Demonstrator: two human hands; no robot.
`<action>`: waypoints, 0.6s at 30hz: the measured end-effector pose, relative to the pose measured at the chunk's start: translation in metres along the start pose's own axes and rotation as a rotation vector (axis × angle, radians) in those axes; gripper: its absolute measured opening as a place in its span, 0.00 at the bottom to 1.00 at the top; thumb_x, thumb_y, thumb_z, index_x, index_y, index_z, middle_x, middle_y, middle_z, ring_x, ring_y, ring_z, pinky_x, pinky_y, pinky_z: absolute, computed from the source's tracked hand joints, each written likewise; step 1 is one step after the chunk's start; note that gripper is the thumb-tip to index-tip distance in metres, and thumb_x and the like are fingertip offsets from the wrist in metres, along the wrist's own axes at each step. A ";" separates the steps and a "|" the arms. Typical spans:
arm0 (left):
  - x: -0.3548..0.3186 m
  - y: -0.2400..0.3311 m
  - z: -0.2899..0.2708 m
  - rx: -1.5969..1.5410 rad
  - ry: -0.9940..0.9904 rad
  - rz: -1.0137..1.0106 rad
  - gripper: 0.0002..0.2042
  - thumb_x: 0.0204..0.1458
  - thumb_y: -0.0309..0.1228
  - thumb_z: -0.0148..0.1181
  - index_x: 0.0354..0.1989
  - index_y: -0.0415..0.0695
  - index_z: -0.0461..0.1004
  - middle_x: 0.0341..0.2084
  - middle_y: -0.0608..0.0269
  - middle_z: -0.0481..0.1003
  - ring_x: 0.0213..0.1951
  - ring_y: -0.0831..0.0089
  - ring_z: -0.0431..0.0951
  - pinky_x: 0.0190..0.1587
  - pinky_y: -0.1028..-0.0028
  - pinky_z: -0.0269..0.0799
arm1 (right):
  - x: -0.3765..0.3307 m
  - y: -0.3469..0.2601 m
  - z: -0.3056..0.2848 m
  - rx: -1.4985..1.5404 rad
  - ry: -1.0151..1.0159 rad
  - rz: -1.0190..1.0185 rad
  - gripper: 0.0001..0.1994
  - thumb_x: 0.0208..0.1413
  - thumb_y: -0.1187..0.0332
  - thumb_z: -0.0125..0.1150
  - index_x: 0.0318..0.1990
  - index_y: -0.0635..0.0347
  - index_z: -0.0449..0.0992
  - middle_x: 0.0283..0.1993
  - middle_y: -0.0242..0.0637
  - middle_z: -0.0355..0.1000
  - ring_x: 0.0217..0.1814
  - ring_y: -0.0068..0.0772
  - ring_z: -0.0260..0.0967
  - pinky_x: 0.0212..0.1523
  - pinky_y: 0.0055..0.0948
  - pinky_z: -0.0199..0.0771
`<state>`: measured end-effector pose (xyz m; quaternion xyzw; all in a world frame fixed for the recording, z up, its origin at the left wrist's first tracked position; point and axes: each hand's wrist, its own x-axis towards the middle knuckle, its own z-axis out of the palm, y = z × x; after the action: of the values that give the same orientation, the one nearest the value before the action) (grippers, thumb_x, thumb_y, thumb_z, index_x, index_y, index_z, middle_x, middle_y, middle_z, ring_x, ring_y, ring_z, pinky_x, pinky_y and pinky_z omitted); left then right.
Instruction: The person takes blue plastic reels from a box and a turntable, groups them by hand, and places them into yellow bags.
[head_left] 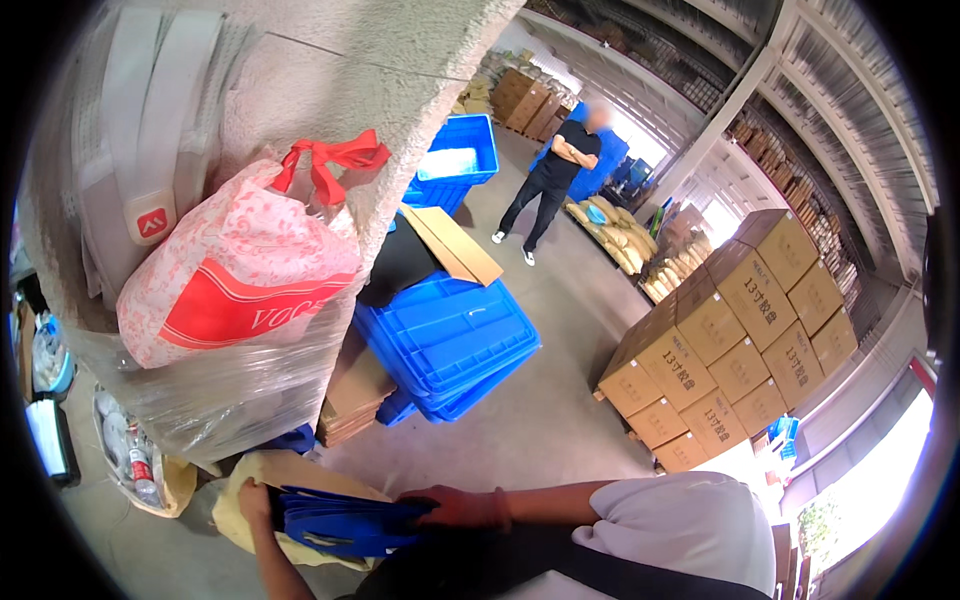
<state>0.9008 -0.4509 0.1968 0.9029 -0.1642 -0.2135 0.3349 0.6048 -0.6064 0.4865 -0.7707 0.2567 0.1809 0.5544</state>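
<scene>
A bundle of flat blue plastic pieces (350,522), layered like a fan, is held in front of my body at the lower edge of the view. My left hand (257,503) is closed at its left end, beside the rim of a pale yellow sack (232,520). At the right end my right hand (455,507), in what looks like a reddish glove, grips the pieces; its fingertips are partly hidden. The sack lies beneath and behind the bundle, its mouth spread. What the blue pieces are I cannot make out.
A plastic-wrapped stack (230,400) carries a pink-and-red bag (250,260) at left. Blue crates (450,345) stand ahead, cartons (720,350) are piled on the right. A person (560,175) stands further off, arms crossed. A bag of bottles (140,470) sits at lower left.
</scene>
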 end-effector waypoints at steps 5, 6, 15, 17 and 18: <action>-0.015 -0.009 -0.020 0.111 -0.071 0.060 0.16 0.45 0.37 0.49 0.31 0.36 0.77 0.30 0.38 0.75 0.37 0.40 0.75 0.40 0.50 0.69 | 0.056 0.047 0.022 -0.189 0.197 -0.306 0.25 0.53 0.61 0.59 0.56 0.64 0.68 0.52 0.50 0.70 0.54 0.40 0.68 0.55 0.36 0.65; -0.023 -0.012 -0.028 0.122 -0.021 0.001 0.16 0.47 0.38 0.49 0.32 0.37 0.77 0.30 0.39 0.75 0.37 0.40 0.75 0.40 0.50 0.69 | 0.071 0.043 0.023 -0.029 0.168 -0.113 0.22 0.54 0.63 0.59 0.54 0.64 0.70 0.53 0.49 0.70 0.57 0.39 0.67 0.58 0.37 0.63; -0.112 0.033 -0.022 -0.010 0.015 -0.131 0.19 0.50 0.47 0.53 0.34 0.41 0.77 0.32 0.41 0.76 0.38 0.43 0.76 0.43 0.52 0.70 | 0.090 0.062 0.085 -0.290 0.288 -0.036 0.19 0.52 0.63 0.60 0.51 0.59 0.71 0.45 0.54 0.72 0.49 0.52 0.70 0.52 0.42 0.69; -0.116 0.032 -0.035 -0.121 0.123 -0.170 0.19 0.51 0.45 0.52 0.35 0.40 0.76 0.31 0.41 0.76 0.38 0.43 0.75 0.44 0.53 0.70 | 0.078 0.009 0.101 -0.429 0.032 0.086 0.24 0.53 0.61 0.59 0.56 0.61 0.66 0.46 0.55 0.72 0.50 0.56 0.69 0.51 0.45 0.68; -0.126 0.029 -0.042 -0.161 0.168 -0.194 0.18 0.51 0.44 0.52 0.36 0.40 0.75 0.31 0.41 0.76 0.38 0.43 0.75 0.43 0.53 0.70 | 0.079 0.006 0.111 -0.432 0.011 0.062 0.24 0.53 0.60 0.58 0.57 0.60 0.66 0.47 0.56 0.72 0.52 0.56 0.68 0.52 0.45 0.68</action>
<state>0.8100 -0.3938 0.2795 0.8994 -0.0296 -0.1809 0.3968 0.6655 -0.5185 0.4024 -0.8644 0.2385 0.2445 0.3689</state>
